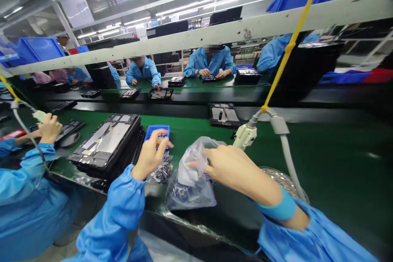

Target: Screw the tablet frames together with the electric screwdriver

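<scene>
Clear plastic bag (193, 176) sits crumpled (dark parts (184, 196) inside).

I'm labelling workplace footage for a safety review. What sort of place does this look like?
Probably an electronics assembly line in a factory: a green conveyor belt runs past the hands, stacks of dark tablet-like device frames sit on it, and workers in matching blue smocks sit along a second line.

**Bright blue over deep green**

The smock sleeve (118, 213) is light sky blue, and the small parts tray (157, 132) a stronger, saturated blue. The clear plastic bag (192, 180) shows dark and silvery contents. The conveyor belt (331, 163) is deep green, and the stacked tablet frames (104, 143) are black with silver-grey panels. The cable (287, 159) is grey, the plug (245, 136) cream, and the strap (294, 37) yellow.
</scene>
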Demonstrator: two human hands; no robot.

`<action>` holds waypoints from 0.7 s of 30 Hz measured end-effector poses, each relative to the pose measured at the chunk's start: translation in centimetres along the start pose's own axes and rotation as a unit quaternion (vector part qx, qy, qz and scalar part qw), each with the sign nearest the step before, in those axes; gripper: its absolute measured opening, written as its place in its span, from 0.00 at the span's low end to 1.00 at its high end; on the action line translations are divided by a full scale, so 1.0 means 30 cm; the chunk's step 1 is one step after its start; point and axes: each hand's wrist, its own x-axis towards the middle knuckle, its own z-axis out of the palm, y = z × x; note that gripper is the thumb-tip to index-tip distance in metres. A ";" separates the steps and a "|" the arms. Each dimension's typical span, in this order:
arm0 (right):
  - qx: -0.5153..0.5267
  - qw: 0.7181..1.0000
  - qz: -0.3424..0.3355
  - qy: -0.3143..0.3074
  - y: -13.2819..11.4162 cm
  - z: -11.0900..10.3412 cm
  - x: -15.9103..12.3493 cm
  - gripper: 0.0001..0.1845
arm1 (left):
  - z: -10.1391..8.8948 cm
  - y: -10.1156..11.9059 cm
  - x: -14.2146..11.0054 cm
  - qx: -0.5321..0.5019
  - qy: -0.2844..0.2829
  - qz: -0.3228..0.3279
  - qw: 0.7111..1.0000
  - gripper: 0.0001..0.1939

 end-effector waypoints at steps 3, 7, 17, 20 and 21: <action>0.129 0.988 -0.033 0.083 0.053 0.073 -0.062 0.26 | 0.009 -0.232 -0.149 0.221 -0.120 0.015 0.968 0.21; 0.270 0.934 -0.128 0.195 0.111 0.202 -0.113 0.38 | 0.054 -0.380 -0.220 0.283 -0.151 -0.021 0.947 0.17; 0.479 0.801 -0.018 0.359 0.159 0.281 -0.128 0.17 | 0.059 -0.185 0.013 -0.175 -0.068 -0.192 0.963 0.25; 0.518 0.762 0.036 0.386 0.161 0.263 -0.147 0.15 | 0.113 -0.203 0.058 -0.259 -0.095 -0.256 0.926 0.26; 0.524 0.753 0.051 0.395 0.160 0.256 -0.151 0.13 | 0.134 -0.212 0.070 -0.259 -0.110 -0.268 0.921 0.25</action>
